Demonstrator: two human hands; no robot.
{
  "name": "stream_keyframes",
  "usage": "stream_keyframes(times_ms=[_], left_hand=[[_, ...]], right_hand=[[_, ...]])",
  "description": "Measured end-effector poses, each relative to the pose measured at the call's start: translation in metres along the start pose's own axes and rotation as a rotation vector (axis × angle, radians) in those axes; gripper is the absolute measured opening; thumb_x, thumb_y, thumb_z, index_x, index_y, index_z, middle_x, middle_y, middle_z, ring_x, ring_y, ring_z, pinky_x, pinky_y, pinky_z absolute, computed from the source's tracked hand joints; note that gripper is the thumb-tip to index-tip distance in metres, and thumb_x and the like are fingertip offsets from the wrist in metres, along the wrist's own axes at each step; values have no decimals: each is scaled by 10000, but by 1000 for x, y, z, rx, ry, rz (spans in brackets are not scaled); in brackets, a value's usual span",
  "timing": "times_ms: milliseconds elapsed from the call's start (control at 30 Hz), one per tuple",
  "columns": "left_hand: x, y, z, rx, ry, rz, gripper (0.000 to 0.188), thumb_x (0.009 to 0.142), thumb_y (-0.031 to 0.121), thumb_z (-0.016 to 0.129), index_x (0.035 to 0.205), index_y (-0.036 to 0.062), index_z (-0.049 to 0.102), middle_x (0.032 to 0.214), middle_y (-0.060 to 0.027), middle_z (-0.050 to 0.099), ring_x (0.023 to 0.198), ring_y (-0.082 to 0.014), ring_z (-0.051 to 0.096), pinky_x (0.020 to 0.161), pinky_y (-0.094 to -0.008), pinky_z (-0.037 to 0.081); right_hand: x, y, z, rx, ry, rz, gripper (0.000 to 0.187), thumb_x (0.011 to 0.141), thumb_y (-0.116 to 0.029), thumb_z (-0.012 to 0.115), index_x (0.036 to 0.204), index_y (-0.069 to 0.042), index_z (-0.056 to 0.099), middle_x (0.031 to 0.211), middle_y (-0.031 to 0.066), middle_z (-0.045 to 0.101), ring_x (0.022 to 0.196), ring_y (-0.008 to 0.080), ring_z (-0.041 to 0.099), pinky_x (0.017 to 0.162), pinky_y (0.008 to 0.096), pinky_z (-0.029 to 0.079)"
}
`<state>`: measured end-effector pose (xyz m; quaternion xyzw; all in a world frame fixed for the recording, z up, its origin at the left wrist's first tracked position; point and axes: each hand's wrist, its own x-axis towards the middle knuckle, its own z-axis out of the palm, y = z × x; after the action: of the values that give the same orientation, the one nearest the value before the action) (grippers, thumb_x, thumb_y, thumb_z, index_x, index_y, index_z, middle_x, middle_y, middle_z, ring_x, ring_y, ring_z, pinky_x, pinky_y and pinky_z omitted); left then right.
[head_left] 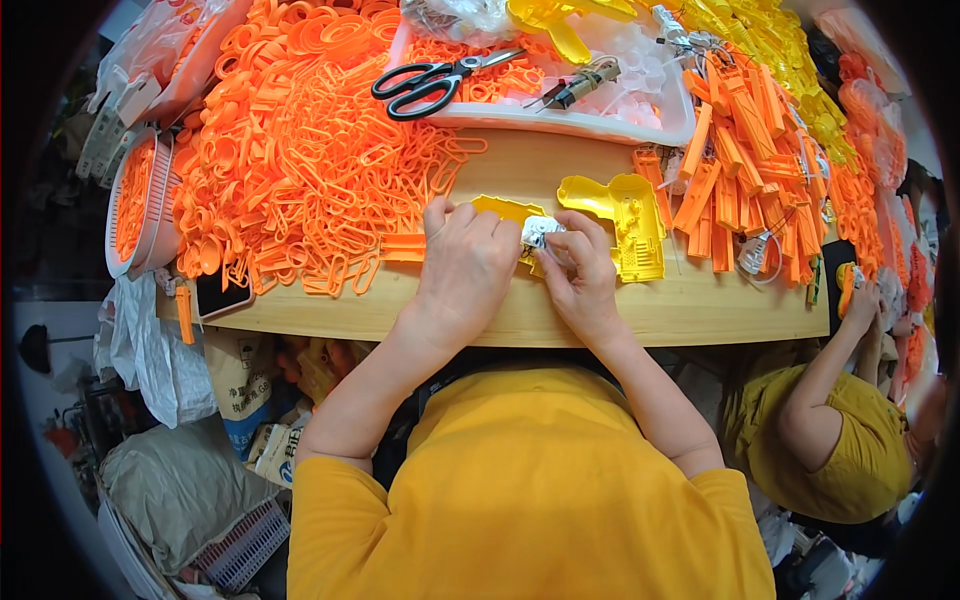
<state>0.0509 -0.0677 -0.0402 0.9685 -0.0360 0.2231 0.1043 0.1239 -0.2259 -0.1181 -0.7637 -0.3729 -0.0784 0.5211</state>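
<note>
Both forearms [370, 385] angle inward over the near edge of the surface [505, 322]; below its left end, a brown sack [232, 372] bears dark printed characters. The left hand [465, 260] curls knuckles-up, fingertips hidden, grip untellable, beside a yellow shell [508, 208]. Mid-surface, the right hand's [585, 275] thumb and fingers pinch a white part [541, 230].

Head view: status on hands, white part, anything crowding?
Left hand at yellow shell half, grip hidden. Right hand at small white part. Second yellow shell half just right; orange loops heaped left.
</note>
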Motion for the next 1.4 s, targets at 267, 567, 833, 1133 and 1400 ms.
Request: stream_keyframes(times_ms=[267,567,833,1133,1400], left_hand=[[-38,32,9,-326,-122,-88,62,816,98,680,811,60,631,658,-97,568,608,-291,577,542,-408,420],[-44,33,28,-398,-13,-14,105,768,94,693,832,53,619,759,-83,596,714,-253,585,625,-356,435],[-20,-14,21,-200,63,-22,156,734,120,745,869,83,678,847,-34,630,917,-237,573,881,-423,358],[5,-28,6,-392,-244,-10,68,800,124,685,786,61,662,805,-90,626,795,-270,621,748,-409,449],[3,-17,34,-410,-94,-247,94,789,85,687,799,-6,670,755,-139,650,677,-290,636,617,-373,506]], right_hand=[[7,-3,-4,-108,2,-59,272,778,-1,744,1000,-26,589,1188,203,559,1038,314,593,784,349,552],[10,-9,-11,-81,-32,-25,280,754,-63,761,970,-29,586,1157,206,571,1057,385,548,908,437,451],[11,-6,-14,-110,-34,-51,294,727,-23,776,962,-25,599,1132,172,601,1031,333,587,854,380,495],[11,-7,-15,-98,-38,-65,287,722,0,772,946,-22,593,1133,174,603,1027,332,598,848,376,500],[11,-4,-11,-74,-16,-70,291,723,10,767,948,-19,586,1132,180,606,995,329,610,809,372,516]])
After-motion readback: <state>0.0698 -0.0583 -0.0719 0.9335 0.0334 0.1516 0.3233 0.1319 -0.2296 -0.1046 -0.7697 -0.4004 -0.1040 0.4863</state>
